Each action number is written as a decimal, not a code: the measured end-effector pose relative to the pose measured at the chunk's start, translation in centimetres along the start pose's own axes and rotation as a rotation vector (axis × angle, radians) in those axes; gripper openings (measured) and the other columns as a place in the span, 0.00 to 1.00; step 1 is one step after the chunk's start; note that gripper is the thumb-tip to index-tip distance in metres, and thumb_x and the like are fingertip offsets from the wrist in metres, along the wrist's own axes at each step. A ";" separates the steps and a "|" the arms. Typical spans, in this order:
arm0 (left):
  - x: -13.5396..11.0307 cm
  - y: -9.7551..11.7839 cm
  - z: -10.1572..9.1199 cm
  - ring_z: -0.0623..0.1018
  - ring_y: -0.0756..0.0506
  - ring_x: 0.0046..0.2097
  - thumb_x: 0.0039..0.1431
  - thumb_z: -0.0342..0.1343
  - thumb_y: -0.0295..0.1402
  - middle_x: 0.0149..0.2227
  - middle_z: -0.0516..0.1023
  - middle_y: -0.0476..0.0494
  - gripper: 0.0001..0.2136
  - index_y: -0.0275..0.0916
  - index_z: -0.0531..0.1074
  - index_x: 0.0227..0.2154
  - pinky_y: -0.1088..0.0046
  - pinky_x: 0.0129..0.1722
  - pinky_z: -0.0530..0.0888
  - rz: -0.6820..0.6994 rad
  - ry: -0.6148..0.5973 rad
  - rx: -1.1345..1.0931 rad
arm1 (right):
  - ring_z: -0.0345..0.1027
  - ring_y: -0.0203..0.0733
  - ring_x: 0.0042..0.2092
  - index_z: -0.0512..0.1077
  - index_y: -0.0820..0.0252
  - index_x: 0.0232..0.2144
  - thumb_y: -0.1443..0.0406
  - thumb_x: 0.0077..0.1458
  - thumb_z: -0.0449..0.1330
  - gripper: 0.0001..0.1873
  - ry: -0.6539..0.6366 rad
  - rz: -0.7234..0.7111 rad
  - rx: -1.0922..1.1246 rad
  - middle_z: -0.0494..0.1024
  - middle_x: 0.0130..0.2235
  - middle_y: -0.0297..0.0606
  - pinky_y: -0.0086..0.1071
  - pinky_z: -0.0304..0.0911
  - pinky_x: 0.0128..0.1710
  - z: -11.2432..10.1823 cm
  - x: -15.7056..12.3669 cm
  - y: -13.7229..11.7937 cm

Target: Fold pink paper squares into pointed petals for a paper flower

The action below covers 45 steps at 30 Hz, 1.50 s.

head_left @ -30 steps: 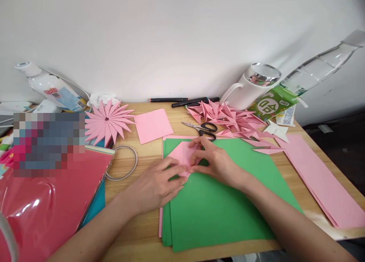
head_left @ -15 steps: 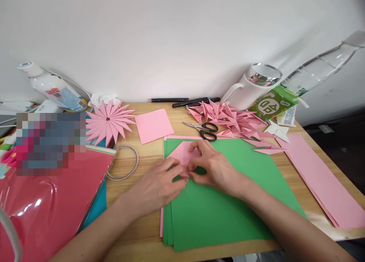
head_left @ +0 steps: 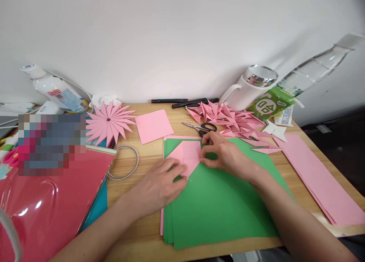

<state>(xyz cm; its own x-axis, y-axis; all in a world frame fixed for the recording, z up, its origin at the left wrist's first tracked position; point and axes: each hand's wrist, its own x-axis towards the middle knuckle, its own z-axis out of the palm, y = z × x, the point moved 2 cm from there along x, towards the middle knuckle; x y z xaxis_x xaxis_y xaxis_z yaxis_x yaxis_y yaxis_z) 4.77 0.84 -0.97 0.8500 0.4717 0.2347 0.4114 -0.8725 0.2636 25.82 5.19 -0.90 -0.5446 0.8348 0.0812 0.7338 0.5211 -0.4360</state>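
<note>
A partly folded piece of pink origami paper (head_left: 191, 151) lies near the far left part of a stack of green paper sheets (head_left: 228, 205). Two of its corners are folded in, and crease lines cross it. My left hand (head_left: 164, 184) holds down its near left part with bent fingers, which hide that edge. At the paper's right edge, the thumb and fingers of my right hand (head_left: 221, 153) are closed on its rim. Just beyond my right hand lie black-handled scissors (head_left: 203, 128).
Folded pink pieces (head_left: 228, 119) are heaped behind the green sheets. A pink paper star (head_left: 108, 119), pink squares (head_left: 154, 126) and a tape roll (head_left: 137, 164) lie left. Pink strips (head_left: 322, 178) lie right. A white mug (head_left: 248, 91) and tilted bottle (head_left: 316, 70) stand by the wall.
My right hand has moved from the paper's near middle to its right edge, uncovering the folded surface. My left hand has stayed in place.
</note>
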 end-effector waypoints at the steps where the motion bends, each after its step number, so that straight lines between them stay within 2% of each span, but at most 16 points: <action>1: 0.0 0.0 0.0 0.67 0.43 0.49 0.59 0.51 0.25 0.43 0.72 0.41 0.04 0.36 0.69 0.35 0.64 0.45 0.71 -0.001 0.006 -0.001 | 0.65 0.43 0.40 0.74 0.57 0.25 0.68 0.49 0.61 0.03 0.009 0.011 0.006 0.67 0.38 0.39 0.35 0.64 0.38 -0.1 0.0 0.3; 5: 0.0 0.1 0.0 0.68 0.43 0.48 0.60 0.51 0.26 0.42 0.72 0.40 0.05 0.37 0.69 0.38 0.64 0.45 0.72 -0.003 0.035 0.014 | 0.66 0.41 0.39 0.71 0.58 0.25 0.68 0.50 0.59 0.04 0.042 0.018 0.076 0.68 0.37 0.38 0.34 0.65 0.38 -0.1 0.2 1.0; 8: 0.0 0.2 0.0 0.68 0.41 0.49 0.60 0.50 0.27 0.42 0.72 0.40 0.07 0.35 0.70 0.39 0.63 0.43 0.72 0.010 0.045 0.029 | 0.67 0.39 0.39 0.68 0.58 0.29 0.67 0.54 0.56 0.02 0.105 -0.005 0.199 0.69 0.41 0.40 0.32 0.67 0.36 0.2 0.4 0.8; 10: 0.0 0.3 0.0 0.68 0.40 0.49 0.60 0.50 0.27 0.42 0.73 0.40 0.06 0.35 0.70 0.39 0.63 0.43 0.72 0.002 0.055 0.024 | 0.67 0.40 0.43 0.68 0.57 0.31 0.68 0.55 0.55 0.02 0.131 -0.035 0.236 0.68 0.44 0.42 0.33 0.67 0.38 0.5 0.5 0.6; 14: 0.0 0.3 0.0 0.67 0.40 0.50 0.59 0.53 0.29 0.42 0.72 0.40 0.06 0.35 0.71 0.37 0.62 0.44 0.72 -0.030 0.055 -0.007 | 0.65 0.43 0.49 0.70 0.58 0.35 0.72 0.55 0.53 0.08 0.160 -0.095 0.225 0.68 0.47 0.43 0.38 0.64 0.47 1.3 0.6 0.4; 19: -0.2 -0.3 -0.2 0.68 0.40 0.49 0.60 0.52 0.31 0.40 0.73 0.41 0.05 0.35 0.70 0.31 0.63 0.45 0.72 0.012 0.093 0.008 | 0.68 0.41 0.47 0.72 0.57 0.39 0.75 0.57 0.47 0.16 0.236 -0.091 0.277 0.72 0.44 0.42 0.38 0.65 0.45 1.4 0.8 0.7; 25: -0.4 -1.3 -0.3 0.72 0.44 0.46 0.60 0.51 0.29 0.37 0.74 0.42 0.05 0.34 0.69 0.30 0.62 0.51 0.70 0.027 0.132 0.102 | 0.70 0.39 0.43 0.74 0.55 0.40 0.79 0.54 0.45 0.23 0.115 -0.127 0.314 0.76 0.40 0.38 0.35 0.65 0.44 0.7 0.5 0.6; 28: -0.5 -1.7 -0.2 0.72 0.44 0.46 0.60 0.50 0.25 0.39 0.74 0.41 0.04 0.34 0.69 0.33 0.60 0.52 0.69 0.016 0.139 0.146 | 0.69 0.39 0.39 0.75 0.55 0.39 0.76 0.53 0.51 0.17 0.078 -0.141 0.306 0.76 0.37 0.38 0.33 0.65 0.40 0.2 0.3 0.3; 33: -0.9 -2.3 -0.2 0.73 0.44 0.48 0.61 0.46 0.22 0.42 0.75 0.38 0.08 0.34 0.70 0.36 0.57 0.53 0.69 -0.023 0.173 0.194 | 0.65 0.38 0.36 0.78 0.57 0.31 0.70 0.52 0.61 0.06 0.027 -0.209 0.251 0.70 0.34 0.39 0.31 0.62 0.34 -0.3 0.0 -0.3; 35: -1.0 -2.4 -0.2 0.72 0.44 0.49 0.61 0.45 0.22 0.43 0.75 0.38 0.09 0.34 0.69 0.38 0.57 0.53 0.69 -0.023 0.189 0.199 | 0.65 0.39 0.38 0.78 0.56 0.29 0.68 0.52 0.61 0.05 -0.006 -0.258 0.256 0.70 0.36 0.40 0.31 0.62 0.35 -0.4 -0.1 -0.7; 39: -0.9 -2.1 -0.1 0.72 0.43 0.49 0.61 0.47 0.23 0.43 0.75 0.38 0.07 0.34 0.70 0.38 0.58 0.52 0.70 -0.013 0.212 0.195 | 0.68 0.38 0.40 0.77 0.59 0.32 0.67 0.55 0.60 0.05 -0.156 -0.314 0.407 0.73 0.39 0.41 0.30 0.63 0.39 -0.1 -0.1 -1.5; 42: -0.8 -1.7 0.1 0.71 0.42 0.50 0.61 0.49 0.24 0.42 0.74 0.38 0.06 0.34 0.70 0.37 0.59 0.51 0.71 -0.021 0.193 0.168 | 0.68 0.36 0.38 0.76 0.61 0.33 0.67 0.55 0.60 0.05 -0.200 -0.284 0.494 0.73 0.38 0.40 0.28 0.64 0.37 0.4 0.1 -1.5; 45: -0.9 -1.4 0.2 0.69 0.41 0.51 0.61 0.49 0.25 0.43 0.73 0.38 0.06 0.33 0.70 0.37 0.61 0.50 0.72 -0.006 0.183 0.145 | 0.67 0.35 0.34 0.75 0.62 0.30 0.65 0.53 0.62 0.05 -0.138 -0.192 0.507 0.71 0.36 0.39 0.27 0.63 0.32 1.0 0.3 -1.2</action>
<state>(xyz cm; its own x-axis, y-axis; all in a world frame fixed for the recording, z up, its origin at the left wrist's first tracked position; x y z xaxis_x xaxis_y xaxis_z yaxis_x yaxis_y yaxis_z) 3.54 1.62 -1.73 0.7789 0.4811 0.4023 0.4709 -0.8724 0.1315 24.39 4.59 -1.23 -0.7224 0.6843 0.0989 0.3473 0.4828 -0.8039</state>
